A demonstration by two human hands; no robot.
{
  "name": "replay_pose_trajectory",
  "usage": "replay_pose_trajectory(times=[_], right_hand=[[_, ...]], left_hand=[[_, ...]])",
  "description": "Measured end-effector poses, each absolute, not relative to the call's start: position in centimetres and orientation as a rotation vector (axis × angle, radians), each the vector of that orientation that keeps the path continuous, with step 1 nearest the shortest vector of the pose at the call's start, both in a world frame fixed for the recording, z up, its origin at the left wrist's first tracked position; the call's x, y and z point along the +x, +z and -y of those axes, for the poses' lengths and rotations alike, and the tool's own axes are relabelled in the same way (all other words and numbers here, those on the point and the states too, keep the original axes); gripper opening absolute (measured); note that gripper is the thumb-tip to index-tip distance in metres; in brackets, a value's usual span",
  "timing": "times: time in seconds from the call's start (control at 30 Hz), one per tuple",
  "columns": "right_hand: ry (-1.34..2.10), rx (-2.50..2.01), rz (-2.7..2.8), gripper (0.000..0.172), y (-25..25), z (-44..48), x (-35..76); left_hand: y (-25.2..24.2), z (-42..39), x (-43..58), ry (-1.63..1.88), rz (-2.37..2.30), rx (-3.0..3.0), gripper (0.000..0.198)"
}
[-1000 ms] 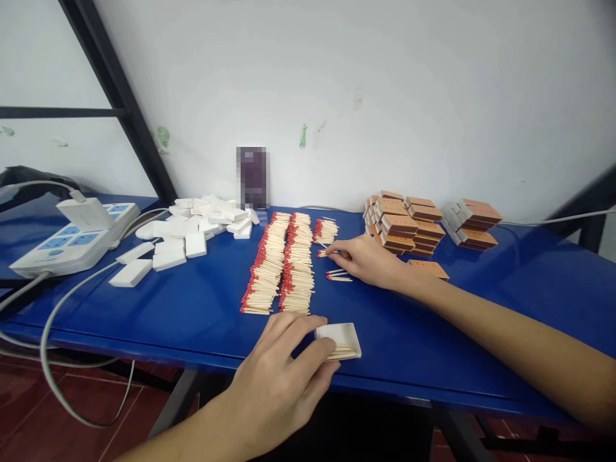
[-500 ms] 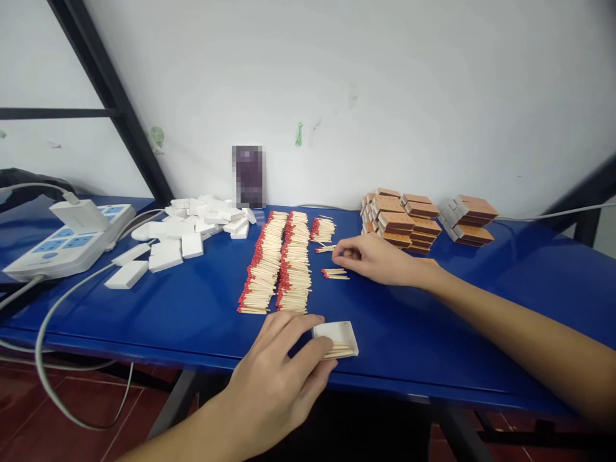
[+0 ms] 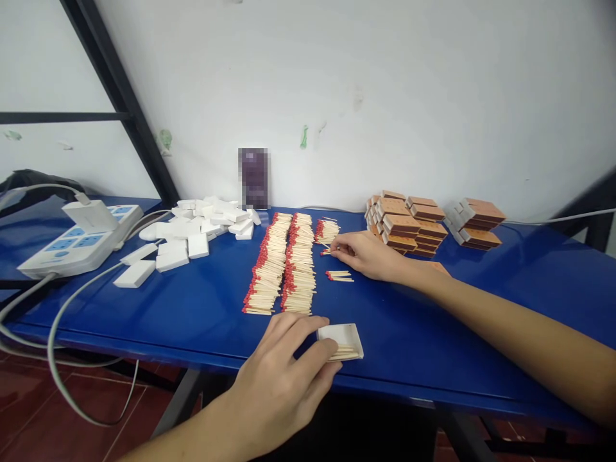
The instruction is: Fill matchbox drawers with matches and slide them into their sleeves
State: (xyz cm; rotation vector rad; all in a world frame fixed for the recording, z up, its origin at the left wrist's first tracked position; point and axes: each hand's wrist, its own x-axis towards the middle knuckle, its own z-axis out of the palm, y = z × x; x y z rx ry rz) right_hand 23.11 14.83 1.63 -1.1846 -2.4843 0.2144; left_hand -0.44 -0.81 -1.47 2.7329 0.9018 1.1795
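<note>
My left hand [image 3: 283, 369] grips a small white matchbox tray [image 3: 353, 330] at the table's front edge. Several matches [image 3: 347, 351] lie along the tray's near side, their heads covered by my fingers. My right hand [image 3: 368, 255] reaches in from the right, thumb and fingertips closed at the wooden ends of a few matches [image 3: 326, 253]; their red heads stick out to the left. Just below it, a small group of matches [image 3: 341, 276] lies on the table. Two long rows of red-headed matches [image 3: 269, 263] run to the left, and a short pile of matches [image 3: 328, 231] sits behind.
White matchbox trays [image 3: 206, 221] are heaped at the back left. Orange-brown matchboxes [image 3: 404, 224] are stacked at the back right, with a smaller stack of matchboxes [image 3: 481, 221] beside them. A power strip [image 3: 77, 247] with cables occupies the left end of the blue table [image 3: 202, 321].
The view has shifted slightly, moving the scene to the right. My right fingertips have come down onto the few matches behind the small group. My left hand still holds the tray.
</note>
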Motion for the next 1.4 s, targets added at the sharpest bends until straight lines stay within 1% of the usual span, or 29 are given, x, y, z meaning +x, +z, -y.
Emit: replay_pose_trajectory(times=[0.13, 0.33, 0.47, 0.83, 1.07, 1.23, 1.4], right_hand=[[0.238, -1.175, 2.489, 0.019, 1.7, -15.0, 23.2], [0.333, -1.186, 2.479, 0.021, 1.8, -15.1, 23.4], [0.352, -1.212, 2.457, 0.022, 1.9, -15.1, 23.4], [0.352, -1.26, 2.456, 0.022, 2.3, -14.6, 23.1], [0.631, -1.323, 2.458, 0.018, 3.6, -13.6, 23.5], [0.346, -1.374, 2.381, 0.015, 3.1, -15.2, 23.2], [0.277, -1.389, 2.44, 0.014, 2.5, -16.0, 22.9]], left_hand=[[-1.3, 0.8, -0.4, 1.202, -0.897, 2.726, 0.013], [-1.3, 0.8, -0.5, 1.202, -0.884, 2.717, 0.014], [-1.3, 0.8, -0.5, 1.207, -0.894, 2.73, 0.012], [-1.4, 0.8, -0.5, 1.198, -0.889, 2.71, 0.015], [-1.5, 0.8, -0.5, 1.188, -0.883, 2.719, 0.014], [-1.4, 0.9, -0.5, 1.189, -0.881, 2.716, 0.014], [-1.4, 0.9, -0.5, 1.191, -0.877, 2.722, 0.013]])
